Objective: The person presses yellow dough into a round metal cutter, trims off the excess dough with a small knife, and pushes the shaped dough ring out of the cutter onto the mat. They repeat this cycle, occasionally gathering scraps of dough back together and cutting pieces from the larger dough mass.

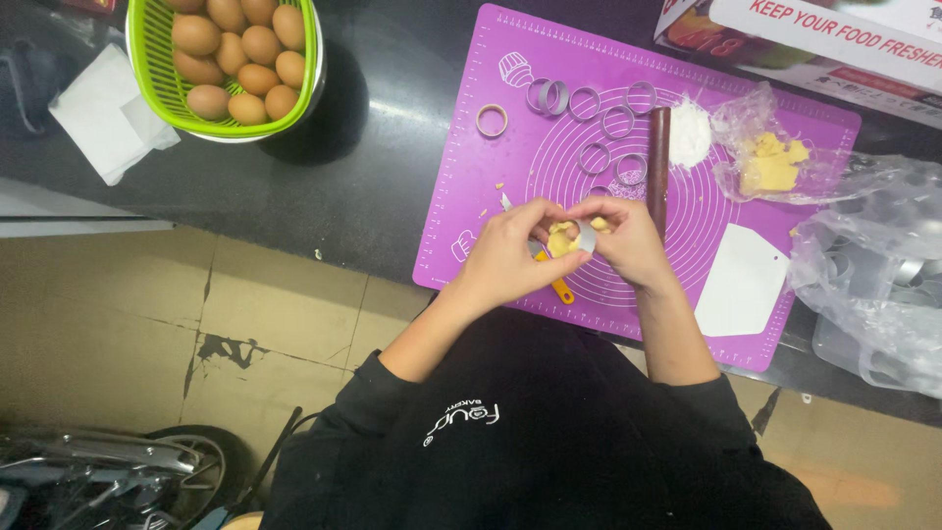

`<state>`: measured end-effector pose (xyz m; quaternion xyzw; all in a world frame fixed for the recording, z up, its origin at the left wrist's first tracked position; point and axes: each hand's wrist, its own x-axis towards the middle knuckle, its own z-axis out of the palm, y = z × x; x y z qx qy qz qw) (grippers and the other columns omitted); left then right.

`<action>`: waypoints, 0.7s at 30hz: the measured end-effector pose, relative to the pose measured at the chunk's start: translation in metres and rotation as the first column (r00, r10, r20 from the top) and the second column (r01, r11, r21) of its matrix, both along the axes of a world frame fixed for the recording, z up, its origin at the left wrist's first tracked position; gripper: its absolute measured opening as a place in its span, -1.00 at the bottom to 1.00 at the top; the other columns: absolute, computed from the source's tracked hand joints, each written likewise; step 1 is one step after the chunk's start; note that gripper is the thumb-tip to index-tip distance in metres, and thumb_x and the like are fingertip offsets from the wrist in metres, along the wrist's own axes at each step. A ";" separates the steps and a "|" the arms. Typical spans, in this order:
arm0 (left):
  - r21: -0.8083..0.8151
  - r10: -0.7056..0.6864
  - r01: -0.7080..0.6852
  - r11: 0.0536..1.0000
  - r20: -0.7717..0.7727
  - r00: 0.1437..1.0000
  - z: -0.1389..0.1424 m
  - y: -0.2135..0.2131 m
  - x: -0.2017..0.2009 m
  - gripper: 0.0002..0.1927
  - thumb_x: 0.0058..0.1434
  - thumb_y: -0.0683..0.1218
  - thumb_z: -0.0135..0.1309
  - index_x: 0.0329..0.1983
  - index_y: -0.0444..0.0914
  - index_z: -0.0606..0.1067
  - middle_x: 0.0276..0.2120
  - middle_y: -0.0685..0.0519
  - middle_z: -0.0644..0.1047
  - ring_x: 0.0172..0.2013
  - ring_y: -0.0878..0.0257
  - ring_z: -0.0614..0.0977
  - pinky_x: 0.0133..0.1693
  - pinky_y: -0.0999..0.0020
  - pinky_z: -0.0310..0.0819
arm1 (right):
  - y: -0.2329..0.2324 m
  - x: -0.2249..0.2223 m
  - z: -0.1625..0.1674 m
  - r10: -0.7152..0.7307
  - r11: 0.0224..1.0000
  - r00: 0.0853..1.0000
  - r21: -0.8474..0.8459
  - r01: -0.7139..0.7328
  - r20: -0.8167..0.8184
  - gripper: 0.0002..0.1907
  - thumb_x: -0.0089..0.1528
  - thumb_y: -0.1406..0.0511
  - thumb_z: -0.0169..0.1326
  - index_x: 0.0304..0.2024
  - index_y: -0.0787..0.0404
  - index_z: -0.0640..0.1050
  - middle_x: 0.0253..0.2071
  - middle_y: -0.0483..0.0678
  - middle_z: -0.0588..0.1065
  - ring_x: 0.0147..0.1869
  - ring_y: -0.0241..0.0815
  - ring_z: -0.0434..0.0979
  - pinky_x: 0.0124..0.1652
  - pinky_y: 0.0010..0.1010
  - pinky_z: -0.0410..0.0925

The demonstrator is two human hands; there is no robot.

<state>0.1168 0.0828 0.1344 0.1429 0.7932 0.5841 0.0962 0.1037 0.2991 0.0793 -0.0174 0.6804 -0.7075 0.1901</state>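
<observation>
My left hand and my right hand meet over the purple silicone mat. Between them they hold a small metal ring mould with a lump of yellow dough pressed into it. Fingers of both hands close around the ring and the dough. Under my left hand lies a knife with a yellow handle. Several empty ring moulds lie on the mat beyond my hands. A dark rolling pin lies just right of my right hand.
A green basket of brown eggs stands at the back left on the dark counter. White flour, a plastic bag with yellow dough, a white scraper, a clear bag of moulds and a box lie to the right.
</observation>
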 end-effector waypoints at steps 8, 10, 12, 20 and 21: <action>-0.091 -0.104 0.091 0.992 -0.154 0.983 0.020 0.001 -0.004 -0.30 -0.02 0.12 0.41 0.14 -0.25 0.48 -0.20 -0.04 0.53 -0.17 0.11 0.63 -0.13 0.21 0.54 | 0.006 0.009 -0.020 -0.057 0.996 0.998 -0.074 0.055 -0.022 -0.80 0.28 0.34 0.24 -0.10 0.35 0.64 -0.25 -0.07 0.62 -0.21 -0.38 0.57 -0.21 -0.57 0.42; -0.130 -0.098 0.086 0.988 -0.096 0.991 0.020 0.002 -0.005 -0.38 0.01 0.12 0.41 0.09 -0.19 0.50 -0.19 0.00 0.49 -0.15 0.11 0.62 -0.11 0.19 0.53 | 0.004 0.010 -0.021 -0.070 0.994 0.997 -0.089 0.067 -0.027 -0.78 0.26 0.35 0.24 -0.09 0.36 0.63 -0.25 -0.07 0.61 -0.22 -0.38 0.57 -0.21 -0.58 0.42; -0.092 -0.090 0.076 0.993 -0.163 0.982 0.019 0.003 -0.007 -0.39 0.01 0.10 0.41 0.07 -0.21 0.49 -0.10 -0.03 0.46 -0.07 0.07 0.59 -0.06 0.17 0.52 | 0.003 0.010 -0.020 -0.063 0.992 0.998 -0.108 0.061 -0.015 -0.76 0.25 0.34 0.24 -0.07 0.37 0.63 -0.24 -0.08 0.62 -0.21 -0.39 0.57 -0.21 -0.58 0.42; -0.110 -0.138 0.112 0.988 -0.259 0.956 0.012 0.003 -0.008 -0.40 -0.03 0.08 0.43 0.03 -0.21 0.49 0.02 0.02 0.47 0.07 0.05 0.54 0.04 0.16 0.48 | 0.004 0.009 -0.020 0.024 0.995 1.000 -0.101 -0.023 0.011 -0.70 0.23 0.27 0.30 -0.10 0.38 0.64 -0.32 -0.12 0.59 -0.28 -0.43 0.52 -0.30 -0.59 0.38; -0.109 -0.140 0.115 0.987 -0.268 0.953 0.011 0.003 -0.009 -0.40 -0.02 0.08 0.43 0.03 -0.22 0.49 0.02 0.02 0.47 0.07 0.05 0.54 0.05 0.16 0.47 | 0.004 0.009 -0.021 0.029 0.996 1.000 -0.087 -0.028 0.004 -0.71 0.23 0.27 0.29 -0.11 0.38 0.65 -0.32 -0.12 0.59 -0.28 -0.43 0.52 -0.30 -0.59 0.38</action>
